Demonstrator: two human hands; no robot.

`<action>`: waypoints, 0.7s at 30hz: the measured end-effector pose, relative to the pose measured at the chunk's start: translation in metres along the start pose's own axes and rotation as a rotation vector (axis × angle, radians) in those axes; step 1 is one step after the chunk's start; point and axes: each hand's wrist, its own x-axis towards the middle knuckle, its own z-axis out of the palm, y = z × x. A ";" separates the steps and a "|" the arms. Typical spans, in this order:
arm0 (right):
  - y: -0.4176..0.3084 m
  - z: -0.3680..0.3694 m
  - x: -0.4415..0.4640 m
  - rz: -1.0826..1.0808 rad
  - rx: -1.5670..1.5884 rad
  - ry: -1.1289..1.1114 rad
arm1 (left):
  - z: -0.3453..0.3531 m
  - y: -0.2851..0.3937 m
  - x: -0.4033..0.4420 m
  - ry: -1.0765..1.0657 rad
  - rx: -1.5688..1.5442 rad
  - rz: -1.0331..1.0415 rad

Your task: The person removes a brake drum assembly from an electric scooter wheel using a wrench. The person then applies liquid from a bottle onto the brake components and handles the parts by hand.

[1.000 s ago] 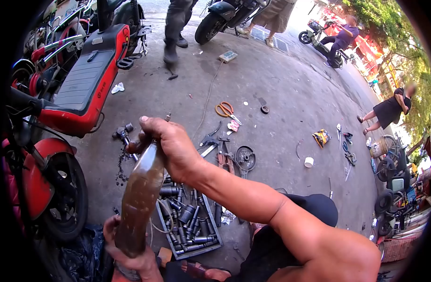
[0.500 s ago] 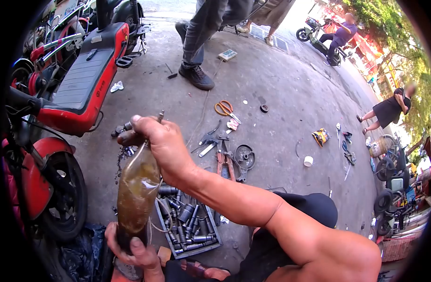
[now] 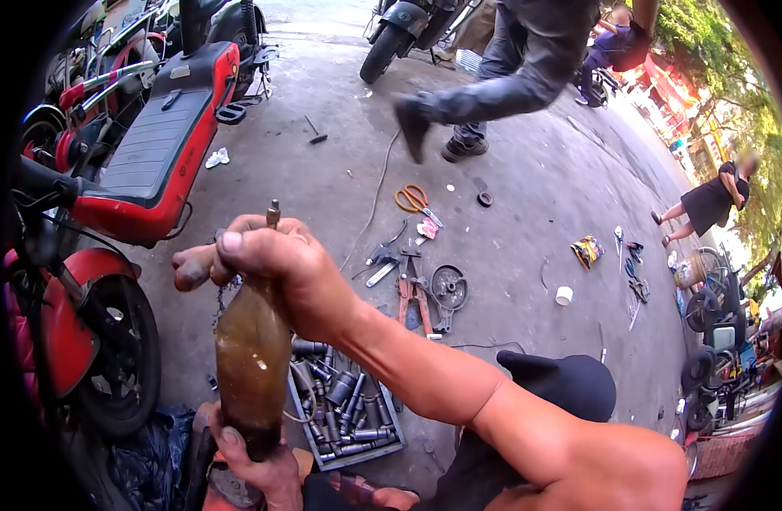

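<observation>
A clear plastic bottle (image 3: pixel 253 362) with murky brownish contents stands nearly upright in front of me. My right hand (image 3: pixel 267 264) is closed around its neck, and a small metal fitting (image 3: pixel 274 213) sticks up above the fingers. Low on the bottle, my left hand (image 3: pixel 255 460) grips the dark base, thumb in front. A thin pale tube curves beside the bottle. Beneath my left hand is a red object (image 3: pixel 229 490) with a worn top, partly hidden. Just right of the bottle, a tray (image 3: pixel 399 439) holds many dark metal sockets.
Bolt cutters (image 3: pixel 405 298), orange-handled scissors (image 3: pixel 418 204), a round metal part (image 3: pixel 449 294) and a white cup (image 3: pixel 563 295) lie on the concrete. A red scooter (image 3: pixel 152 162) stands left. A walking person's legs (image 3: pixel 502 85) are ahead; more tools and tyres (image 3: pixel 698 366) sit right.
The bottle has gone from tilted to more upright, its crumpled side now smoother, and the neck fitting has shifted left. The walking person has moved right, uncovering a parked motorbike's wheel.
</observation>
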 end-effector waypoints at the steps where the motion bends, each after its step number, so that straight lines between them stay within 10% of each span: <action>1: -0.001 0.001 -0.004 0.015 -0.060 0.070 | -0.001 -0.008 -0.001 0.043 0.139 0.212; 6: 0.016 -0.009 -0.006 0.197 -0.159 0.391 | -0.020 -0.003 0.003 -0.056 0.860 0.963; 14: -0.005 -0.005 0.005 -0.022 -0.120 -0.278 | -0.030 -0.007 0.017 0.065 -0.345 -0.439; 17: 0.001 -0.003 0.003 -0.054 -0.012 -0.336 | -0.033 -0.012 0.021 -0.357 -0.559 -0.681; 21: 0.006 0.004 -0.009 -0.037 -0.042 -0.161 | -0.029 -0.011 0.017 -0.036 -0.413 -0.533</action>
